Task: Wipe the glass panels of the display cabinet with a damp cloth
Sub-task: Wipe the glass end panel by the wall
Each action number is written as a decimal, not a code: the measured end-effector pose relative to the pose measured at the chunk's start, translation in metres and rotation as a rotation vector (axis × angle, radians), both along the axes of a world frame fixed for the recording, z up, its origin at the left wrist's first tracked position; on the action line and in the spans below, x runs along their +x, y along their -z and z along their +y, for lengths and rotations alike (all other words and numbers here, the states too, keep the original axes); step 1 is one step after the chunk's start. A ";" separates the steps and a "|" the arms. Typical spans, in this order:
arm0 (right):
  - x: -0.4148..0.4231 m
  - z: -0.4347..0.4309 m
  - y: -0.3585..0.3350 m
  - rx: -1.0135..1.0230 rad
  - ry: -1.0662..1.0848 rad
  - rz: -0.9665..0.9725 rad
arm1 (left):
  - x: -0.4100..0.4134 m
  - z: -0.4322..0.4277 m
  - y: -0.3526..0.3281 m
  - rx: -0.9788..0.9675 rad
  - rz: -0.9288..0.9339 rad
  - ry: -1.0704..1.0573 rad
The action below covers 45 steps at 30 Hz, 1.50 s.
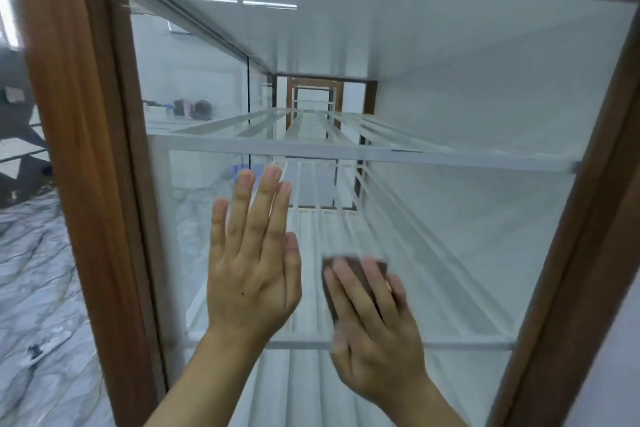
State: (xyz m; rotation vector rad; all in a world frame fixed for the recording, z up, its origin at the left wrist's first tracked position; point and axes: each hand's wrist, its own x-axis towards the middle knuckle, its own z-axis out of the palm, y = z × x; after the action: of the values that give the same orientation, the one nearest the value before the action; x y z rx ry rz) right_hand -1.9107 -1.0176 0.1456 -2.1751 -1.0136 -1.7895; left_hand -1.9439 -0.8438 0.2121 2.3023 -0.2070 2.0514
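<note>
My right hand presses the cloth low on the glass, fingers straight; most glass lies above, left hand flat beside.

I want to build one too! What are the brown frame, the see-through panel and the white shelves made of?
The frame looks like wood or wood veneer: brown, with streaky grain and a smooth sheen. The panel is glass: clear, and it mirrors the ceiling lights. The shelves look like white-painted metal bars, though plastic is possible.
</note>
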 end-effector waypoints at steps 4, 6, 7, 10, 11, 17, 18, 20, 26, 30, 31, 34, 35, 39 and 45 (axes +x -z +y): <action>0.009 -0.036 -0.013 0.195 0.002 0.022 | 0.000 -0.003 0.000 -0.009 0.004 -0.010; 0.010 -0.028 -0.075 0.455 -0.031 0.070 | 0.001 -0.002 0.001 -0.011 0.007 -0.013; 0.009 -0.018 -0.103 0.561 -0.057 0.088 | 0.001 -0.002 0.001 -0.010 0.007 -0.013; -0.002 0.021 -0.122 0.446 -0.137 0.054 | 0.001 -0.002 0.001 -0.006 -0.005 -0.017; -0.004 0.027 -0.102 0.294 -0.144 0.031 | 0.001 -0.001 0.001 -0.003 -0.011 -0.016; 0.003 -0.024 -0.018 0.251 -0.008 0.052 | 0.000 -0.003 0.002 -0.004 -0.019 -0.003; 0.005 -0.022 -0.037 0.370 -0.010 0.061 | 0.000 -0.003 0.002 -0.005 -0.017 -0.002; 0.004 0.000 -0.084 0.594 -0.066 0.075 | 0.001 -0.003 0.002 -0.002 -0.019 0.000; -0.002 0.005 -0.009 0.004 -0.009 0.009 | 0.002 0.002 0.002 0.011 -0.033 0.005; 0.010 -0.046 -0.005 0.173 0.039 0.030 | 0.002 -0.001 0.003 -0.004 -0.025 0.008; 0.012 -0.045 -0.032 0.307 0.021 0.037 | 0.002 -0.002 0.003 -0.005 -0.022 0.008; 0.013 -0.014 -0.115 0.672 -0.068 0.064 | 0.002 -0.002 0.002 -0.003 -0.026 0.000; 0.009 0.000 -0.124 0.649 -0.108 0.067 | 0.002 -0.002 0.002 -0.003 -0.029 -0.002; -0.002 0.003 -0.033 0.029 -0.096 0.013 | 0.001 0.000 0.001 0.007 -0.046 -0.002; 0.027 -0.087 -0.045 0.488 0.005 0.054 | 0.000 -0.006 0.001 -0.019 -0.041 0.007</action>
State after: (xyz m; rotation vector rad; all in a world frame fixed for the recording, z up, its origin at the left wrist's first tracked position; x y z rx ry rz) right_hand -1.8842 -1.1045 0.1902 -1.9065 -0.4885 -1.7407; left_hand -1.9435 -0.8496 0.2109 2.2469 -0.1965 2.0892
